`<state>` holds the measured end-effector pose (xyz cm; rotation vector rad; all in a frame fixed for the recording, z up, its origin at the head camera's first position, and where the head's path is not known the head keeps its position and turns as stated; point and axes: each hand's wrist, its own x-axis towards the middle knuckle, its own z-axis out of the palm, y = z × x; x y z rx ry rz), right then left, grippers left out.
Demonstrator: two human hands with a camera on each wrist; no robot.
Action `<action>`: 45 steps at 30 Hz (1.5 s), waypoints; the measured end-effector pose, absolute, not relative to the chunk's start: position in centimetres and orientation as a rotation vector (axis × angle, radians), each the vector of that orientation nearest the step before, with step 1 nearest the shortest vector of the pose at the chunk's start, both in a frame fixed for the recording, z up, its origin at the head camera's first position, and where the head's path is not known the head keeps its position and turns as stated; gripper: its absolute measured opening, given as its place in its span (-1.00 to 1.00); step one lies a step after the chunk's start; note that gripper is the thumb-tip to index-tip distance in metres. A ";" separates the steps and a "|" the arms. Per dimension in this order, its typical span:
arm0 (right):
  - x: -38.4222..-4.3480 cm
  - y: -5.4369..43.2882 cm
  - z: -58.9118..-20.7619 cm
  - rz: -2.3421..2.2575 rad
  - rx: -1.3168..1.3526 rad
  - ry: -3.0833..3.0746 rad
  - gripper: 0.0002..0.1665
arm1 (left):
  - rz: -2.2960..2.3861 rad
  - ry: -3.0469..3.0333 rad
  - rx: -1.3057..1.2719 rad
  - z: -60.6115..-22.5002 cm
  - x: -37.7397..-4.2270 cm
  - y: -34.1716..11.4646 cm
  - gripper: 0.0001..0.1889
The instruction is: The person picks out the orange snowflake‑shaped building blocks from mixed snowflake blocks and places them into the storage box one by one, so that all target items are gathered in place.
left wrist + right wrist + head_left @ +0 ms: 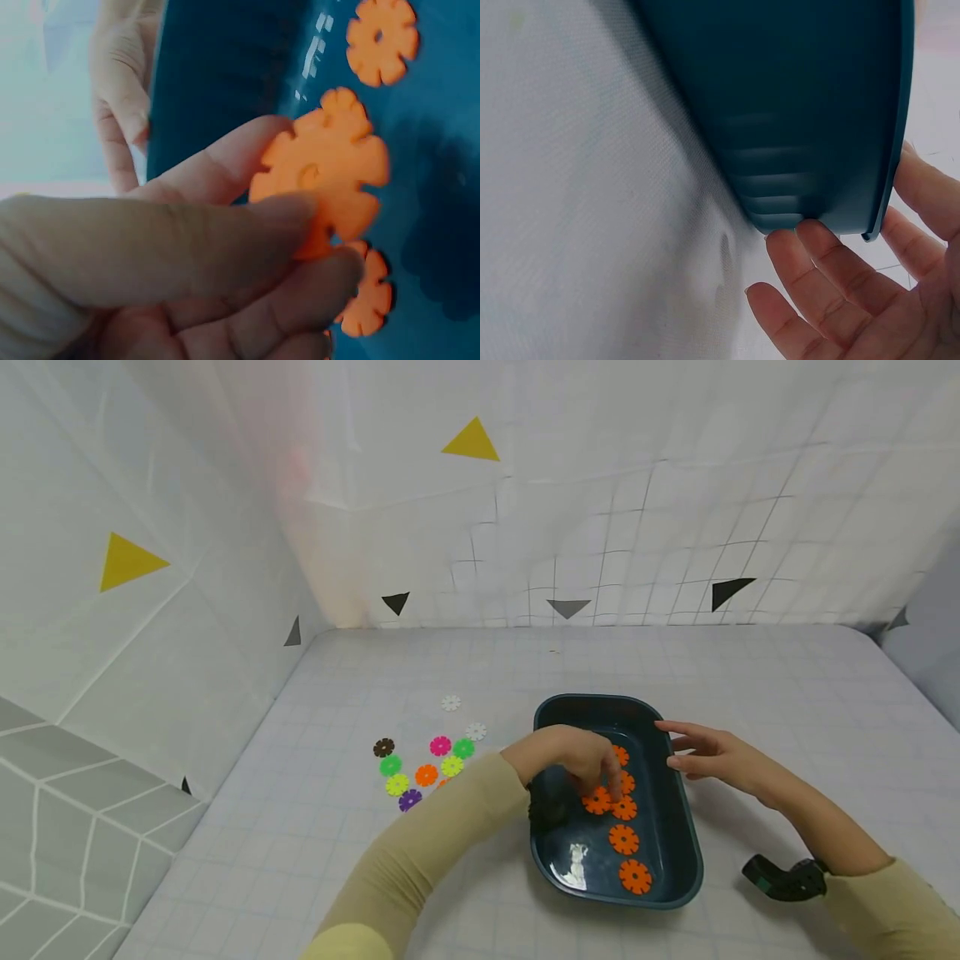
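Over the dark blue plastic basin (577,881), my left hand (588,756) pinches an orange notched flower-shaped disc (322,169) between thumb and fingers. That disc overlaps another orange piece in the left wrist view, and I cannot tell whether it is lifted clear. Several more orange discs (636,877) lie in a rough row on the basin floor, some partly hidden by the left hand. At the basin's right side my right hand (712,756) touches the rim and outer wall with extended fingers (851,270), without curling round it.
Left of the basin, several loose discs lie on the white table, among them a pink disc (440,746), a purple disc (409,800) and a white disc (451,702). A black wrist device (786,878) sits by the right sleeve. White sheeting (600,485) rises behind.
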<state>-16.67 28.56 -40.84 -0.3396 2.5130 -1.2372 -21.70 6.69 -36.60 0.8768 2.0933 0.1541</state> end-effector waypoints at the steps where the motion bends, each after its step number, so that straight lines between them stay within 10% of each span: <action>1: -16.7 28.6 -40.8 -1.239 -0.340 2.512 -0.27 | 0.125 2.089 0.874 -36.6 -21.8 6.8 -0.67; 45: -16.7 28.6 -40.9 -1.252 -0.324 2.501 -0.26 | -0.066 1.949 0.752 -38.2 -22.6 7.9 -0.81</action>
